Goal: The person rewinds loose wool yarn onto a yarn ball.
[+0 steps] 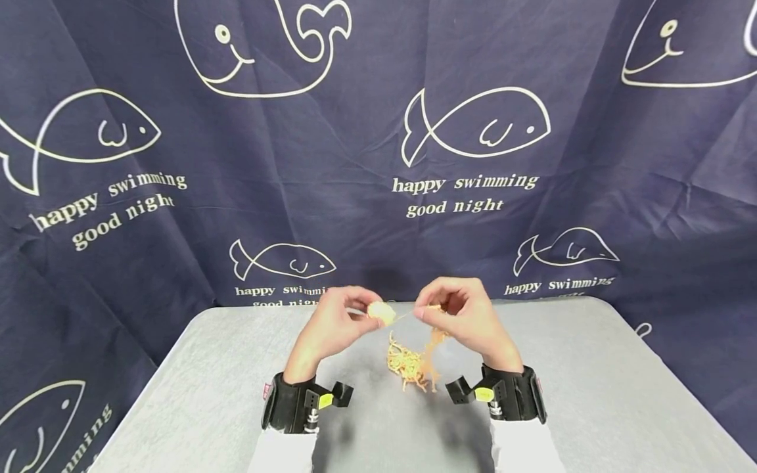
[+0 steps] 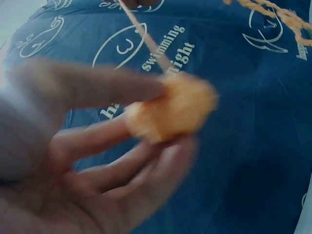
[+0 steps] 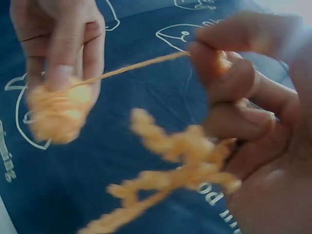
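My left hand (image 1: 340, 322) pinches a small ball of pale orange yarn (image 1: 381, 312) between thumb and fingers; the ball (image 2: 170, 109) looks blurred in the left wrist view and shows again as the ball (image 3: 58, 112) in the right wrist view. A taut strand (image 3: 131, 68) runs from it to my right hand (image 1: 455, 315), which pinches the strand. A loose tangle of the same yarn (image 1: 411, 368) hangs from the right hand down onto the grey table (image 1: 207, 394). Both hands are held above the table, close together.
A dark blue cloth with white fish, whales and lettering (image 1: 473, 131) hangs behind the table. Black wrist-mounted cameras (image 1: 301, 401) sit on both forearms. The table's far edge (image 1: 562, 301) meets the cloth.
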Demonstrator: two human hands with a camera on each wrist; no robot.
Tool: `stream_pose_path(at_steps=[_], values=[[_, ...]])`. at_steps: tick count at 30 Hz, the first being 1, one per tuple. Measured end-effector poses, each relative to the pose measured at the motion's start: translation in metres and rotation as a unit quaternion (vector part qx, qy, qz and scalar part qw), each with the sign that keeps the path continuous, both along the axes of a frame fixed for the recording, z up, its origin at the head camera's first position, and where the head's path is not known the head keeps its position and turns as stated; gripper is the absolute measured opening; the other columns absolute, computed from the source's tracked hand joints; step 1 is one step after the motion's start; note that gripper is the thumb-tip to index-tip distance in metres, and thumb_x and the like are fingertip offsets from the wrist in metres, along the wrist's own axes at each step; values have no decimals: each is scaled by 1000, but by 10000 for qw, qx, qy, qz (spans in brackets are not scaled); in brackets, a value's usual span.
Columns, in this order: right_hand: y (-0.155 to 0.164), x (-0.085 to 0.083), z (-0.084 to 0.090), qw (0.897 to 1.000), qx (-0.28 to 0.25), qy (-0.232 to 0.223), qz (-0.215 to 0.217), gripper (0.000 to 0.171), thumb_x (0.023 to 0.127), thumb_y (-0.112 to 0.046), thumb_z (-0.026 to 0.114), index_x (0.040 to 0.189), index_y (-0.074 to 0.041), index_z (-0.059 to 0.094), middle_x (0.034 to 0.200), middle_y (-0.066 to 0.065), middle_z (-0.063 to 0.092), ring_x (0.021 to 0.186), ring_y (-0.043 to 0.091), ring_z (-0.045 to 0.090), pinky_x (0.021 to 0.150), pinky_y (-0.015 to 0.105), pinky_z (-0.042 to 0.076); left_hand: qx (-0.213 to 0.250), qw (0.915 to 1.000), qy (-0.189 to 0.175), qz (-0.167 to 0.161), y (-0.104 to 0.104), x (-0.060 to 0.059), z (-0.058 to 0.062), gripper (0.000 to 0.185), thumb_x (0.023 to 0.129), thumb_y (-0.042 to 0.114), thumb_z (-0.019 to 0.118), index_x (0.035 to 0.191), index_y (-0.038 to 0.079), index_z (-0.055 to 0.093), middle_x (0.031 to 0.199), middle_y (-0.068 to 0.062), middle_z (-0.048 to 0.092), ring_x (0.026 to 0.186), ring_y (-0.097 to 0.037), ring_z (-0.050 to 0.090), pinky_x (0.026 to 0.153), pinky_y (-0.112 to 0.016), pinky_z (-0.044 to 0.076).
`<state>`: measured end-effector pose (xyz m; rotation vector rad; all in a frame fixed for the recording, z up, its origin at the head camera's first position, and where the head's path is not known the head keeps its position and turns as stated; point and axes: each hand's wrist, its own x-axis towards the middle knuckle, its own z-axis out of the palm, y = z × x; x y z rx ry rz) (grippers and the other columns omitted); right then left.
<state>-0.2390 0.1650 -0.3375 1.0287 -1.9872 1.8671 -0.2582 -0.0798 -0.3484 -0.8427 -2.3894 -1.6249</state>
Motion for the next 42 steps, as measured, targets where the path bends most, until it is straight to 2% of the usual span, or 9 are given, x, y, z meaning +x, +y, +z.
stream_pose_path(at_steps=[7,11,15,19,28,30,35,38,42], values=[[1,-13,-6,9799,-1886,-529,-370,16,84,14,69,87,-2,72,73,3,69,51,12,44,44,22,31,-991,9757,-189,-1943,-3,3,0,24,76,-5,80,98,5,75,91,1,71,83,-12,68,76,-35,62],[-2,-18,-10,9749,-1992,-779,-625,13,85,12,71,87,-1,73,72,3,67,51,10,43,44,22,28,-266,9500,-356,-3092,-3,5,2,27,78,-6,80,103,0,72,96,-11,70,89,-14,66,80,-42,62],[-5,-21,-14,9853,-1143,-979,-805,8,86,3,76,92,6,72,74,1,68,54,10,48,48,19,39,877,9234,-289,-3726,-4,9,6,30,80,-10,78,107,-3,69,104,-15,68,97,-18,63,85,-49,60],[-9,-22,-18,9938,-111,-928,-609,11,86,0,77,94,6,72,75,1,68,56,10,53,49,21,45,2305,9126,16,-3376,-1,10,9,33,80,-11,75,110,2,71,110,-8,68,100,-18,65,88,-41,60],[-19,-15,-15,9952,953,-215,-7,10,85,2,75,87,-8,73,66,-2,59,54,7,50,48,21,41,4752,8760,-440,-696,7,4,12,38,83,-22,61,106,5,73,105,-9,73,94,-19,71,84,-30,60],[-20,-13,-13,9938,1106,-43,38,14,83,3,76,85,-10,73,66,-3,60,55,6,51,49,20,42,4558,8891,-421,-12,7,1,10,32,82,-21,65,105,1,73,101,-9,73,90,-17,71,82,-28,60],[-16,-8,-9,9957,888,64,263,13,83,6,75,85,-6,72,66,-4,60,54,5,50,46,19,42,2496,9607,220,1193,5,-2,4,28,75,-13,81,101,-6,72,95,-12,73,83,-19,71,76,-27,61],[-10,-7,-6,9992,242,-91,290,7,84,7,73,87,1,70,68,-2,62,53,6,49,43,21,41,1152,9858,398,1153,4,-1,3,27,73,-9,83,97,-3,74,94,-13,74,82,-22,72,76,-31,62],[-6,-6,-4,9956,-832,-387,179,8,84,9,72,86,1,70,68,-1,64,49,9,46,40,22,35,-124,9984,116,531,4,2,2,23,73,-5,82,93,3,75,88,-6,72,79,-19,70,74,-32,62]])
